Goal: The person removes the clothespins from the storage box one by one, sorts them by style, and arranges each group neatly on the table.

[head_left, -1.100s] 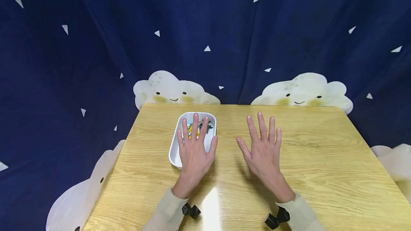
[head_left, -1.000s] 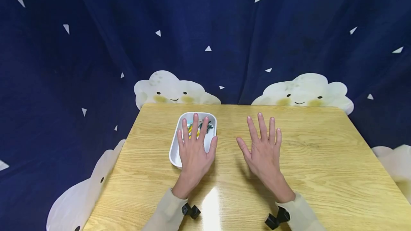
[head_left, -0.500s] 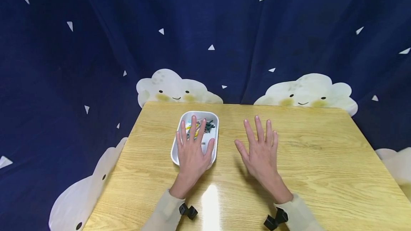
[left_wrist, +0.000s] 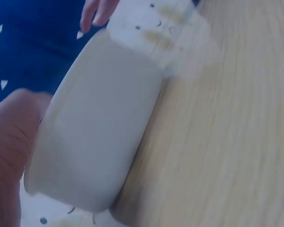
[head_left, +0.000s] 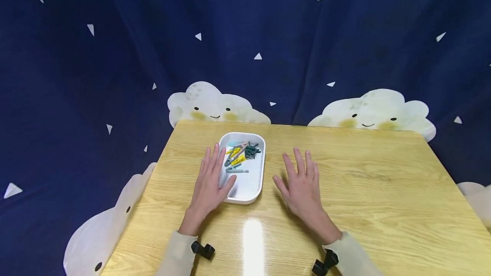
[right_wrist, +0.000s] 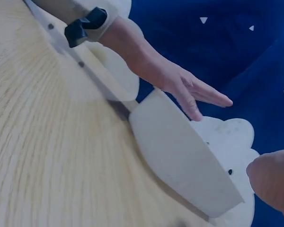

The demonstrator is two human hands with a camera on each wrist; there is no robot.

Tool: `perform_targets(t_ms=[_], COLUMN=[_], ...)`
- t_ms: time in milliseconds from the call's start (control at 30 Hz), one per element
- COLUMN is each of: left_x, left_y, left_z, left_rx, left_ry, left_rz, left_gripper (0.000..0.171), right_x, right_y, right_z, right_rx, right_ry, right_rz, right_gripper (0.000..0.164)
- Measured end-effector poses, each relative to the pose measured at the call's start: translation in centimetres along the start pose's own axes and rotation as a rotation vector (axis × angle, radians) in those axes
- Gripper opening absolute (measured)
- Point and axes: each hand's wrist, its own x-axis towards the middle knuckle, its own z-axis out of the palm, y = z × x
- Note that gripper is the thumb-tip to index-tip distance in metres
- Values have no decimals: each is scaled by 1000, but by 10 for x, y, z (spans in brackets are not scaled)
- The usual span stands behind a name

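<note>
A white rectangular tray (head_left: 247, 187) sits on the wooden table with several clothes pegs inside. Among them are a yellow peg (head_left: 238, 159), a grey-green peg (head_left: 237, 170) and a bunch of dark green pegs (head_left: 251, 151). My left hand (head_left: 207, 186) is over the tray's left edge, fingers extended and thumb spread, holding nothing. To the right of the tray, my right hand (head_left: 304, 191) is palm down above the table with its fingers loosely spread. The right wrist view shows the left hand (right_wrist: 165, 75) above the rim, and part of the right thumb (right_wrist: 274, 182).
A wooden table (head_left: 368, 199) spreads out to both sides of the tray. Behind it hangs a dark blue curtain (head_left: 230, 12) with white triangles and smiling clouds. Each sleeve carries a small black wrist device (head_left: 203, 250).
My left hand has moved left and down from over the tray, uncovering the pegs. My right hand has shifted slightly left and down. The view has turned a little.
</note>
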Motion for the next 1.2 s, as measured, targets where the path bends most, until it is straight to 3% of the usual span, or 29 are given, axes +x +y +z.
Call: perform_targets(t_ms=[200, 367, 533, 633, 733, 900, 1067, 1200], left_x=[-2, -3, -3, 0, 0, -2, -3, -4], left_y=[-16, -12, -2, 0, 1, 1, 0, 0], left_z=[-2, -1, 4, 8, 9, 10, 11, 9], left_rx=[-31, 15, 89, 103, 86, 84, 153, 178], left_ry=[-153, -233, -291, -277, -277, -253, -221, -208], left_rz=[-5, -51, -79, -97, -127, -133, -94, -76], left_gripper=[102, 107, 115, 119, 120, 119, 119, 118], right_x=[9, 28, 61, 87, 114, 146, 159, 159], right_y=[-14, -24, -24, -22, -19, -19, -29, -36], right_z=[18, 30, 42, 49, 54, 57, 60, 62], right_rx=[85, 112, 88, 69, 23, -169, -350, -367], right_ry=[-63, -126, -165, -222, -350, -529, -574, -578], right_rz=[-46, -67, -130, -165, -191, -274, -284, -262], right_gripper=[64, 58, 52, 55, 57, 39, 25, 16])
